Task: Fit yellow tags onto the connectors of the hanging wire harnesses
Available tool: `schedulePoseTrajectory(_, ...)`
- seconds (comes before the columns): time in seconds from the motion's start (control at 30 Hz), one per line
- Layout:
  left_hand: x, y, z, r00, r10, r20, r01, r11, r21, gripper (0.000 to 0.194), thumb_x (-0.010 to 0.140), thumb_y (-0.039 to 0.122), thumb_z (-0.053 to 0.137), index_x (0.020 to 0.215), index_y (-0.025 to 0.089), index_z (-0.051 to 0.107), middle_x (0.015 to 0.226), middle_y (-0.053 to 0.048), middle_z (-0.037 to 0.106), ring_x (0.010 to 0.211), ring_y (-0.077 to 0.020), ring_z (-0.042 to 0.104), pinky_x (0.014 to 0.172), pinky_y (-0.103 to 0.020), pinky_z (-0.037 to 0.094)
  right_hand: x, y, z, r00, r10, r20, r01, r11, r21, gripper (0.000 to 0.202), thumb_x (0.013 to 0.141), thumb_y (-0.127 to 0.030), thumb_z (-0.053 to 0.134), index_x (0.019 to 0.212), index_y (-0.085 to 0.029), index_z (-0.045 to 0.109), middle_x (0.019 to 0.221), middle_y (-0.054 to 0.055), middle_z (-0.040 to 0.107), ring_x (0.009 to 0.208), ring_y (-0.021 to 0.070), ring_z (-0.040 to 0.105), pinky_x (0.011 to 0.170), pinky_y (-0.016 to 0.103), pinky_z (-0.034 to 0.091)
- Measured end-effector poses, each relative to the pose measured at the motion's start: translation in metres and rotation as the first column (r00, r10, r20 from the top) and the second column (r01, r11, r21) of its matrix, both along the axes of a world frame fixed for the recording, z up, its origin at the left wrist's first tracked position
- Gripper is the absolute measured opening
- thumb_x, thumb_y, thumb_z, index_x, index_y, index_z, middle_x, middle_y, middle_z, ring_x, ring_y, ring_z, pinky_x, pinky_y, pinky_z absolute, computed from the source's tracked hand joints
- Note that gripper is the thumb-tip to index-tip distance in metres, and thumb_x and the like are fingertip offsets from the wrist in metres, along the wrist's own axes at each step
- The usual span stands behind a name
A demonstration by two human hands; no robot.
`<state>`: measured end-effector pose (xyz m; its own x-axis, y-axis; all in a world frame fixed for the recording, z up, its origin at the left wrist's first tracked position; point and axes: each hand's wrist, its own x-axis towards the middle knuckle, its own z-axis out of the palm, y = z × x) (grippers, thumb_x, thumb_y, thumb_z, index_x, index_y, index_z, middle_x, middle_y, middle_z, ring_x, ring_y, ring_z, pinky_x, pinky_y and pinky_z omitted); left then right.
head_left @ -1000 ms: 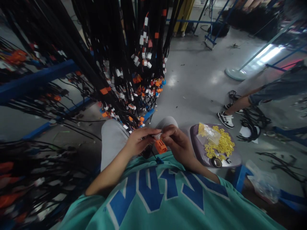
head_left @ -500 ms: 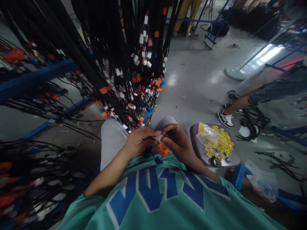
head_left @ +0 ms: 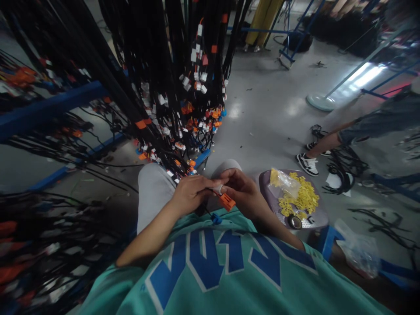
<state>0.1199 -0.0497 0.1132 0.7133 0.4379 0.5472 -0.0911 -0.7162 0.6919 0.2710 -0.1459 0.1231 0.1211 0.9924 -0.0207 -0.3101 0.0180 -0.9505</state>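
White piece (head_left: 219, 189) partly hidden by left hand (head_left: 190, 192); lower-left connectors (head_left: 13, 272) blurred; yellow trousers (head_left: 262, 19) cropped at top.

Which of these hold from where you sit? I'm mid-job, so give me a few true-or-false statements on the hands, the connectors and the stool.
1. The left hand and right hand meet at a small white piece, near an orange connector. True.
2. The orange connector is lying on the stool. False: it is close to the right hand, in front of the shirt.
3. A heap of yellow pieces lies on the stool. True.
4. The stool is on the person's left. False: it is on the right.
5. Black cable bundles hang ahead of the person. True.
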Motion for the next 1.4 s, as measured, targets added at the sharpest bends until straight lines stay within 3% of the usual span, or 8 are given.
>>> schedulePoseTrajectory(0.17,0.004,-0.003,0.0,0.997,0.073,0.025,-0.066,0.972,-0.224,0.028,0.081,0.042,0.059,0.092,0.02,0.072,0.084,-0.007,0.074,0.074,-0.0161,0.068,0.067,-0.026,0.052,-0.002,0.009,-0.004,0.999,-0.028,-0.045,0.028,1.0,-0.002,0.034,0.068,-0.044,0.073,0.087,-0.022,0.054,0.075,-0.001,0.06,0.064,0.011,0.059,0.061,0.024,0.051)
schedulePoseTrajectory(0.3,0.004,-0.001,-0.001,0.994,0.106,0.01,-0.088,0.874,-0.478,0.039,0.076,0.052,0.06,0.091,0.017,0.072,0.089,-0.009,0.073,0.081,-0.02,0.068,0.072,-0.029,0.053,-0.002,0.013,-0.008,0.999,-0.016,-0.031,0.017,1.0,0.007,0.035,0.076,-0.051,0.063,0.095,-0.023,0.056,0.08,0.0,0.06,0.065,0.0124,0.059,0.059,0.027,0.052)
schedulePoseTrajectory(0.47,0.003,0.005,-0.003,0.996,0.086,0.018,-0.057,0.792,-0.608,0.043,0.075,0.054,0.06,0.093,0.016,0.07,0.085,-0.008,0.072,0.07,-0.0174,0.065,0.064,-0.028,0.051,0.003,0.006,-0.004,0.937,-0.185,0.296,0.118,0.966,0.228,0.03,0.082,-0.045,0.058,0.107,-0.027,0.057,0.099,0.004,0.059,0.085,0.0154,0.058,0.073,0.032,0.052)
schedulePoseTrajectory(0.6,0.006,0.006,-0.003,0.99,-0.009,-0.142,-0.063,0.866,-0.496,0.035,0.078,0.047,0.057,0.086,0.016,0.07,0.083,-0.007,0.071,0.076,-0.0197,0.064,0.07,-0.03,0.05,0.006,0.003,0.013,0.753,-0.304,0.584,-0.011,0.881,0.473,0.033,0.081,-0.033,0.062,0.114,-0.03,0.058,0.111,0.006,0.058,0.103,0.0199,0.055,0.086,0.038,0.049)
schedulePoseTrajectory(0.7,0.005,0.006,-0.002,0.969,0.026,-0.246,-0.122,0.915,-0.384,0.032,0.078,0.042,0.057,0.094,0.017,0.068,0.079,-0.005,0.07,0.072,-0.0182,0.063,0.066,-0.028,0.048,0.007,0.006,0.019,0.679,-0.325,0.658,-0.046,0.876,0.48,0.017,0.085,-0.022,0.056,0.099,-0.027,0.065,0.097,0.005,0.063,0.093,0.0174,0.06,0.082,0.035,0.05)
schedulePoseTrajectory(0.97,0.004,-0.003,0.006,0.869,0.277,-0.41,-0.278,0.959,0.059,0.026,0.07,0.038,0.065,0.09,0.021,0.068,0.091,-0.004,0.064,0.079,-0.018,0.061,0.067,-0.027,0.046,0.003,0.009,-0.001,0.85,-0.256,0.46,0.2,0.965,0.169,0.021,0.075,-0.039,0.067,0.08,-0.02,0.06,0.075,0.001,0.064,0.068,0.0143,0.06,0.062,0.028,0.049)
schedulePoseTrajectory(1.23,0.011,-0.007,-0.004,0.822,0.32,-0.47,-0.275,0.947,0.164,0.019,0.076,0.031,0.058,0.091,0.022,0.067,0.078,-0.001,0.07,0.071,-0.0182,0.064,0.062,-0.026,0.044,-0.005,0.016,-0.02,0.84,-0.273,0.47,0.225,0.962,0.156,0.03,0.075,-0.046,0.065,0.072,-0.018,0.055,0.066,-0.001,0.055,0.061,0.0108,0.051,0.056,0.023,0.042)
schedulePoseTrajectory(1.4,0.011,0.0,-0.006,0.872,0.283,-0.4,-0.251,0.959,0.131,0.025,0.079,0.041,0.055,0.09,0.022,0.069,0.077,-0.002,0.072,0.067,-0.0173,0.065,0.06,-0.024,0.043,0.024,0.012,-0.049,0.875,-0.159,0.458,0.127,0.987,0.099,0.031,0.089,-0.046,0.043,0.096,-0.019,0.056,0.074,-0.001,0.058,0.061,0.0102,0.054,0.057,0.023,0.046)
